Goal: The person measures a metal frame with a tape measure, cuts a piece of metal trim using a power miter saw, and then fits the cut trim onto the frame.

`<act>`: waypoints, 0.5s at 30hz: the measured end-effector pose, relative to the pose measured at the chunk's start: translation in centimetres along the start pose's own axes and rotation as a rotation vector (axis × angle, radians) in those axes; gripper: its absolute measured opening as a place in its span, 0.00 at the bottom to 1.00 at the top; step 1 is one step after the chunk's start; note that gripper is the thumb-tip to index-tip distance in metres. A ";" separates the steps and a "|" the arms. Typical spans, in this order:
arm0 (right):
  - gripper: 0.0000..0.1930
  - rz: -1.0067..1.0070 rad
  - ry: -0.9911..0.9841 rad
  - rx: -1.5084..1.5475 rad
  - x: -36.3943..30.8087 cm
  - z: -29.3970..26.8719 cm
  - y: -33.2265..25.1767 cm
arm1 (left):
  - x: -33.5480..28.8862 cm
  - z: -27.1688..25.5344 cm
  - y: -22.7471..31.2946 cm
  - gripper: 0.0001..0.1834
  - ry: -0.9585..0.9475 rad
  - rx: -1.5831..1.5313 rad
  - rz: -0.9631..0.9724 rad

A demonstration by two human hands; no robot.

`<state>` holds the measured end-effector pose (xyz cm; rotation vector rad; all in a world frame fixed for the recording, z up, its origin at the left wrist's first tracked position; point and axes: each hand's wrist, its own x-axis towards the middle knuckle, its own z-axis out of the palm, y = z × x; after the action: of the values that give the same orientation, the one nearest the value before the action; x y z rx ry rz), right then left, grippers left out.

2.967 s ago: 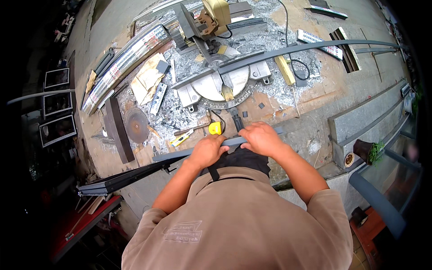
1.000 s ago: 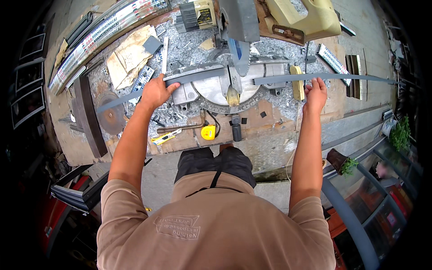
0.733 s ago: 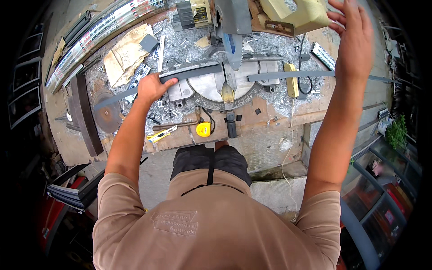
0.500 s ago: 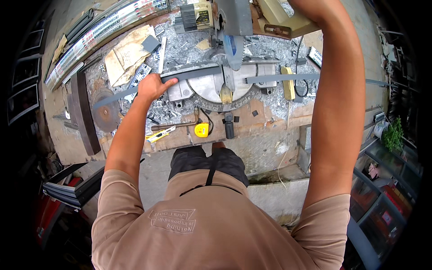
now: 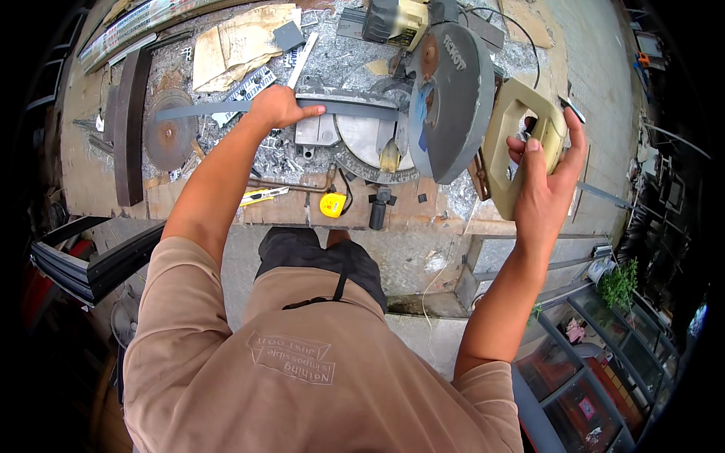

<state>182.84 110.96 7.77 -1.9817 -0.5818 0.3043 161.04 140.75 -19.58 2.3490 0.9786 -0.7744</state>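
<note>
My left hand (image 5: 276, 107) is closed over a long, flat grey strip (image 5: 202, 109), thumb lying along it, at the fence of the miter saw's round metal base (image 5: 359, 140). Just to the right, the saw's grey blade guard (image 5: 462, 98) is down over the base and covers the strip there. Another stretch of grey strip (image 5: 604, 194) shows beyond the saw on the right. My right hand (image 5: 550, 177) grips the beige saw handle (image 5: 507, 102), some fingers through its opening and one stretched along the outside. The blade is mostly hidden by the guard.
Near the bench's front edge lie a yellow tape measure (image 5: 332, 204), a yellow utility knife (image 5: 263, 195) and a black tool (image 5: 380, 208). A rusty saw disc (image 5: 168, 134) and a dark brown bar (image 5: 130, 132) are at left. Metal offcuts and brown paper (image 5: 234, 49) cover the back.
My right hand has brought the saw head down from its raised position toward me. My left hand stays on the strip, and the whole view has shifted.
</note>
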 end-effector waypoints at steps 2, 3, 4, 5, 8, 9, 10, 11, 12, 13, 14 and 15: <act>0.26 0.082 -0.016 0.167 -1.7 -0.3 1.8 | -0.2 0.0 0.1 0.61 0.009 -0.005 -0.014; 0.25 0.125 -0.022 0.250 -2.3 -0.5 2.3 | -0.4 -0.1 0.2 0.61 0.013 -0.006 -0.020; 0.22 0.177 -0.031 0.211 -2.8 -0.4 2.5 | -0.2 -0.2 0.3 0.61 -0.003 0.007 -0.031; 0.23 0.245 -0.027 0.190 -3.3 -0.2 3.2 | -0.2 -0.3 0.2 0.61 -0.010 0.005 -0.032; 0.23 0.323 0.007 0.124 -5.3 0.6 5.0 | -0.1 -0.4 0.2 0.62 -0.016 -0.038 -0.035; 0.24 0.313 0.011 0.138 -5.8 0.7 5.6 | 0.0 -0.5 0.4 0.62 -0.026 -0.027 -0.041; 0.24 0.307 0.015 0.153 -6.3 0.8 6.2 | 0.0 -0.4 0.4 0.62 -0.041 -0.013 -0.049; 0.25 0.301 0.018 0.167 -6.7 0.9 6.5 | 0.0 -0.3 0.3 0.62 -0.046 -0.018 -0.048; 0.25 0.298 0.031 0.152 -6.9 1.1 6.7 | 0.1 -0.2 0.2 0.62 -0.051 -0.023 -0.048; 0.25 0.299 0.035 0.155 -6.9 1.1 6.9 | 0.3 -0.1 0.1 0.62 -0.050 -0.028 -0.046; 0.25 0.299 0.039 0.158 -6.9 1.2 7.1 | 0.2 0.2 0.0 0.63 -0.006 -0.045 -0.045; 0.26 0.300 0.043 0.160 -7.0 1.2 7.3 | 0.3 0.4 0.0 0.63 -0.010 -0.045 -0.045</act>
<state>178.31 105.45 0.52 -1.9123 -0.2228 0.4758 161.09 140.65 -20.07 2.2895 1.0380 -0.7721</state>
